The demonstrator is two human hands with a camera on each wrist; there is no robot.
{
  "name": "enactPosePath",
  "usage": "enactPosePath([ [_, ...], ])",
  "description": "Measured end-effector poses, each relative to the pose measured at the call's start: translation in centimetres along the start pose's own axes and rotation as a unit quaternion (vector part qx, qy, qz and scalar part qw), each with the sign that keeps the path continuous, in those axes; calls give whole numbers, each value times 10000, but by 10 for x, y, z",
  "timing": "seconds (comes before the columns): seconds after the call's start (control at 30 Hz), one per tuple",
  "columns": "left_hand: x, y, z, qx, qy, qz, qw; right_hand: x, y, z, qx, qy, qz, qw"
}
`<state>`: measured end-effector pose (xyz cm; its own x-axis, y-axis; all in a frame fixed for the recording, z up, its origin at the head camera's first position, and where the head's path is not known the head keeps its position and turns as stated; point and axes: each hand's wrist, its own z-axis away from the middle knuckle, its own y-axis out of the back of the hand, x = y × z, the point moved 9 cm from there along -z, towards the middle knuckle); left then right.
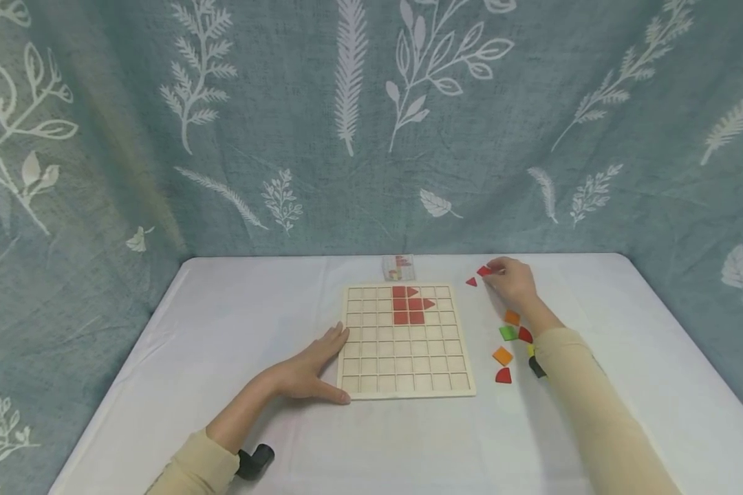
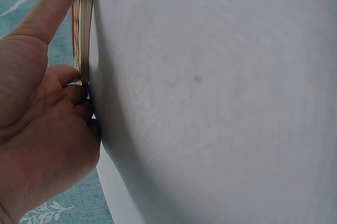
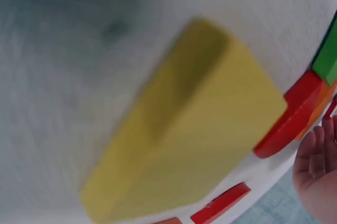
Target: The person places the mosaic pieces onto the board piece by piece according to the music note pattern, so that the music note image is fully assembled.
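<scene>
Left hand [image 1: 303,371] lies spread against the board's [image 1: 402,349] left edge; right hand [image 1: 514,283] pinches 1 red tile [image 1: 483,271] near the desk's [image 1: 254,302] far edge.

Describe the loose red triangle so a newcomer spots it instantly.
On the white table, find the gridded board. Just right of its far right corner, near the right hand, lies the red triangle. Unlike the neighbouring red piece held by that hand, no hand touches it.

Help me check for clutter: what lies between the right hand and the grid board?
In the head view, a red triangle lies between the right hand and the grid board; a second red piece touches the hand itself.
</scene>
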<state>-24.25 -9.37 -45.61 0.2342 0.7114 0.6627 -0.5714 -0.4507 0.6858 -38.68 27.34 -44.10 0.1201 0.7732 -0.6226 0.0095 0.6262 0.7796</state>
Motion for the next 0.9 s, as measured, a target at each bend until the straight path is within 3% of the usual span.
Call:
enactPosePath([
  [0.2,0,-2,-2,14,9,-19,10000,-2,2,7,-10,54,-343,9994],
  [0.37,0,-1,0,-11,49,5,10000,-23,-12,30,-544,358,-641,9958],
  [0.63,0,1,1,-4,53,-26,10000,-65,-46,71,-1308,1485,-483,9790],
  [0.9,4,0,1,-15,-28,-10,10000,-82,-58,83,-1274,2158,-211,9679],
])
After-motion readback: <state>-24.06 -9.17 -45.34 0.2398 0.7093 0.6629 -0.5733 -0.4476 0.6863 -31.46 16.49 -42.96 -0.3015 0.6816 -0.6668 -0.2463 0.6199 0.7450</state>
